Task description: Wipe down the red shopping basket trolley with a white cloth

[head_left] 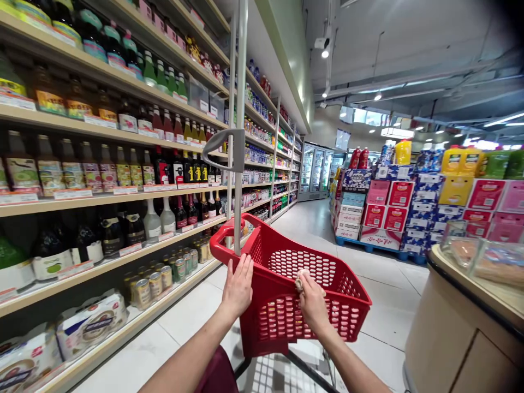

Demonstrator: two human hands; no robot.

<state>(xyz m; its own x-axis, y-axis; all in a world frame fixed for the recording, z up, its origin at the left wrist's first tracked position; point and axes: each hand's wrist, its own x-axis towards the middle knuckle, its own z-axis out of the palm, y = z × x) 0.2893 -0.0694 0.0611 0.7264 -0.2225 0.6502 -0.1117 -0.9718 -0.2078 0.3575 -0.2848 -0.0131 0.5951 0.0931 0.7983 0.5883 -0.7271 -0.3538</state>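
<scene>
A red plastic shopping cart (266, 314) with a perforated basket stands right in front of me, side on. My left hand (239, 284) lies against the upper side of the basket near the red handle (219, 243), its fingers stretched out and nothing visible in them. At the near rim of the basket, my right hand (313, 300) is closed around a pale crumpled cloth (302, 277) and presses it to the rim. Part of the cloth is hidden under the fingers. Beside the handle rises a metal pole (238, 191) with a grey loop (233, 150) fixed on it.
Long shelves (123, 191) of bottles and cans run along the left. Stacked cartons (379, 215) with jugs on top stand on a blue pallet (368, 245) at the right. A rounded counter (446, 322) is close on my right. Glass-door fridges (315, 169) are at the back.
</scene>
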